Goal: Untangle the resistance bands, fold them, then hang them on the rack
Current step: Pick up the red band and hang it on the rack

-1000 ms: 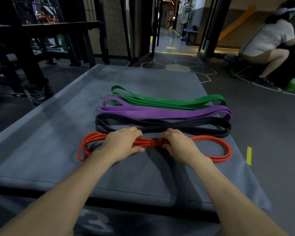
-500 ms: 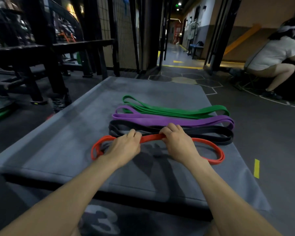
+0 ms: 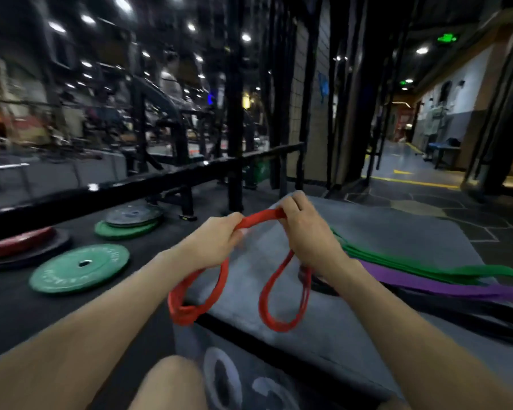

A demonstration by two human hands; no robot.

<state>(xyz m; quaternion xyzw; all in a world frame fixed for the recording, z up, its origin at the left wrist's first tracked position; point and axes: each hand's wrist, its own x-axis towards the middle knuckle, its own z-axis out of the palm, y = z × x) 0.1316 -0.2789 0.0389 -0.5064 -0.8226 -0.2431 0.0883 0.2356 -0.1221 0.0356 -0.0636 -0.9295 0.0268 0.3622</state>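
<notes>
In the centre of the frame, the fingers of the left hand [image 3: 216,241] were curled tightly round one end of a short taut stretch of the red band [image 3: 261,218]. The fingers of the right hand [image 3: 304,232] were curled round its other end, slightly higher and to the right. Both hands held the folded band up in the air. Below each fist a bundle of red loops hung down: one under the left hand, bunched at its bottom, and a longer one under the right hand. Both forearms reached in from the bottom corners of the frame.

Beneath the hands lay a grey padded platform [image 3: 397,232]. On its right part, three more bands lay side by side: the green band [image 3: 427,266] farthest up, the purple band [image 3: 444,284] next, and the black band [image 3: 456,316] nearest the lower right edge.

At left, on the dark floor, lay a green weight plate [image 3: 79,267], with further plates, red and green, above it. A black metal rail [image 3: 160,179] crossed the middle left. The scene was blurred.
</notes>
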